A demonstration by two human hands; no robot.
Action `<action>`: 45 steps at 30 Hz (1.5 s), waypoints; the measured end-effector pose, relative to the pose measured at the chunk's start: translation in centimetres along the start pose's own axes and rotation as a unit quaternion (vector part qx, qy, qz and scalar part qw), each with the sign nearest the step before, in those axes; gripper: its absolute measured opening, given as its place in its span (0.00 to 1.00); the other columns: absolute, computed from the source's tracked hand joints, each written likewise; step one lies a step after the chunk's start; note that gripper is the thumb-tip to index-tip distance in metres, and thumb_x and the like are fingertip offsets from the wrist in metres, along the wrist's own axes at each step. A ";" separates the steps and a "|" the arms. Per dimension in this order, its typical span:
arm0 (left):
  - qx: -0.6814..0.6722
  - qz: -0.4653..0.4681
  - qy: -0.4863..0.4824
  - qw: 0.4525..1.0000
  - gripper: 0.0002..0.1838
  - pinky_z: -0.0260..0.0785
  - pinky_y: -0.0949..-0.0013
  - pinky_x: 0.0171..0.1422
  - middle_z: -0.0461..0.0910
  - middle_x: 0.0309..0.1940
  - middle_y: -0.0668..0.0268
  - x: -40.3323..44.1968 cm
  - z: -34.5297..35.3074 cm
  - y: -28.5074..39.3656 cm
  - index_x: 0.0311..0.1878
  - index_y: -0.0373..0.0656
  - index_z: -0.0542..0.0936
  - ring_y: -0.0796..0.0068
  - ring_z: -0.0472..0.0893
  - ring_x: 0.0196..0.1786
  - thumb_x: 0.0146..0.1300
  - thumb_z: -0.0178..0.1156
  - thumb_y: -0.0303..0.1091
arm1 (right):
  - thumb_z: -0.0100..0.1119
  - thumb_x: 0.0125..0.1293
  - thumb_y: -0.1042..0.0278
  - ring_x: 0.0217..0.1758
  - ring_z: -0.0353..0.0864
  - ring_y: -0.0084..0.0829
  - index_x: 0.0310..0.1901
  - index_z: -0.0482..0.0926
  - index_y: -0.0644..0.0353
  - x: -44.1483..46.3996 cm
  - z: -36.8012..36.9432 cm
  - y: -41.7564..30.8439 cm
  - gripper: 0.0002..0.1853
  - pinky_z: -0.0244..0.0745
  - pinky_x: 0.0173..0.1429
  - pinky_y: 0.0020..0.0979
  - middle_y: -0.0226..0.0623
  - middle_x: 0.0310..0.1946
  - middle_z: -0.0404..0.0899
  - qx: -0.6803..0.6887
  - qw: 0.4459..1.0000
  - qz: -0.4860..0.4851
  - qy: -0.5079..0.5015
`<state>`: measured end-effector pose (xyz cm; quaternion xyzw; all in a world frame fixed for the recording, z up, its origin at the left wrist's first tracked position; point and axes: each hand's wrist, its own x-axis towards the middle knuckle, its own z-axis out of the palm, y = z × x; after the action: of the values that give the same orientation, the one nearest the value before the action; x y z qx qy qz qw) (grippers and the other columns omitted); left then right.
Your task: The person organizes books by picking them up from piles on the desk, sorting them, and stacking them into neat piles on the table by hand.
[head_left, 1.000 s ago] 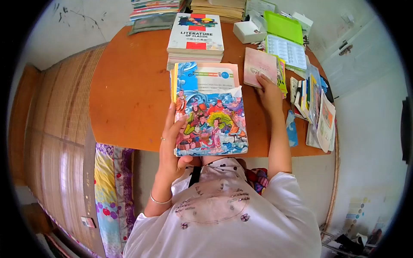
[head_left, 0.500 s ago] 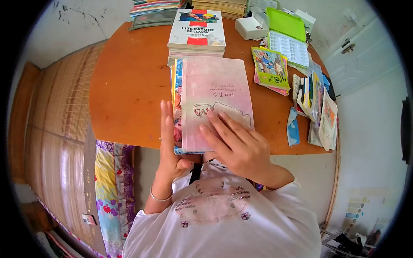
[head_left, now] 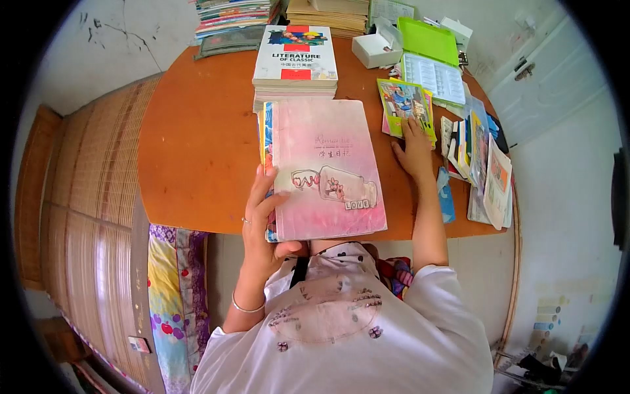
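Note:
A pink notebook [head_left: 328, 157] lies on top of a stack of books at the table's front edge. My left hand [head_left: 264, 213] grips the stack's lower left side, its thumb at the bottom edge and its fingers along the left edge. Blue and yellow edges of the books below show at the left. Farther right, my right hand [head_left: 415, 150] rests its fingertips on a green picture booklet [head_left: 403, 105], which lies over other thin booklets; the fingers are spread and look unclosed.
A white-covered book pile [head_left: 295, 65] stands behind the stack. At the back are more book piles [head_left: 328, 16], a white box [head_left: 377, 51] and an open green case [head_left: 428, 43]. Books and papers [head_left: 469, 151] line the right edge of the table [head_left: 190, 144], near a blue packet [head_left: 445, 197].
The pink notebook has gone from the right side onto the stack, covering the colourful book. My right hand has let go of it and moved back right to the green booklet.

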<state>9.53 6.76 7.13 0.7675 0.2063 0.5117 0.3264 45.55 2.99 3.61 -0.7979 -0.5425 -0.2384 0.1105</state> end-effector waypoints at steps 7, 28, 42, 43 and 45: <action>0.031 0.003 0.005 1.000 0.43 0.56 0.45 0.71 0.66 0.66 0.46 -0.1 0.1 -0.1 0.53 0.39 0.71 0.38 0.59 0.72 0.49 0.58 0.71 | 0.62 0.60 0.69 0.49 0.81 0.43 0.53 0.79 0.54 0.1 -1.7 0.8 0.17 0.78 0.50 0.38 0.40 0.52 0.80 0.036 0.999 0.012 -0.036; 0.037 0.038 0.001 0.999 0.32 0.50 0.41 0.73 0.65 0.65 0.44 0.6 0.1 0.7 0.52 0.39 0.77 0.40 0.59 0.72 0.58 0.59 0.60 | 0.58 0.66 0.66 0.42 0.84 0.40 0.54 0.79 0.61 1.5 -6.9 -3.1 0.16 0.77 0.48 0.36 0.45 0.41 0.84 0.356 0.933 0.018 0.047; 0.023 0.065 0.030 0.997 0.37 0.52 0.41 0.73 0.63 0.67 0.45 0.4 0.1 0.9 0.56 0.43 0.78 0.39 0.61 0.70 0.53 0.63 0.65 | 0.54 0.66 0.68 0.50 0.83 0.40 0.55 0.78 0.61 -3.2 -16.5 -9.1 0.17 0.79 0.51 0.35 0.41 0.53 0.80 0.224 0.938 -0.225 0.137; 0.020 0.115 0.069 0.991 0.38 0.51 0.40 0.73 0.63 0.67 0.45 0.4 0.3 0.8 0.56 0.44 0.78 0.39 0.62 0.70 0.52 0.63 0.67 | 0.55 0.65 0.67 0.52 0.83 0.39 0.57 0.77 0.59 -4.0 -17.9 -10.1 0.19 0.79 0.53 0.35 0.41 0.56 0.79 0.193 0.935 -0.287 0.076; 0.095 0.112 0.010 0.989 0.39 0.53 0.37 0.71 0.71 0.61 0.46 0.9 0.2 2.1 0.49 0.46 0.83 0.40 0.65 0.68 0.48 0.60 0.73 | 0.56 0.65 0.64 0.53 0.82 0.39 0.57 0.77 0.59 -3.6 -19.4 -10.7 0.19 0.78 0.55 0.36 0.41 0.55 0.79 0.289 0.905 -0.311 0.014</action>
<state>10.00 5.81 9.12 0.8082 0.1697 0.5308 0.1904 29.54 -4.24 17.68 -0.5184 -0.8066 -0.1051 0.2640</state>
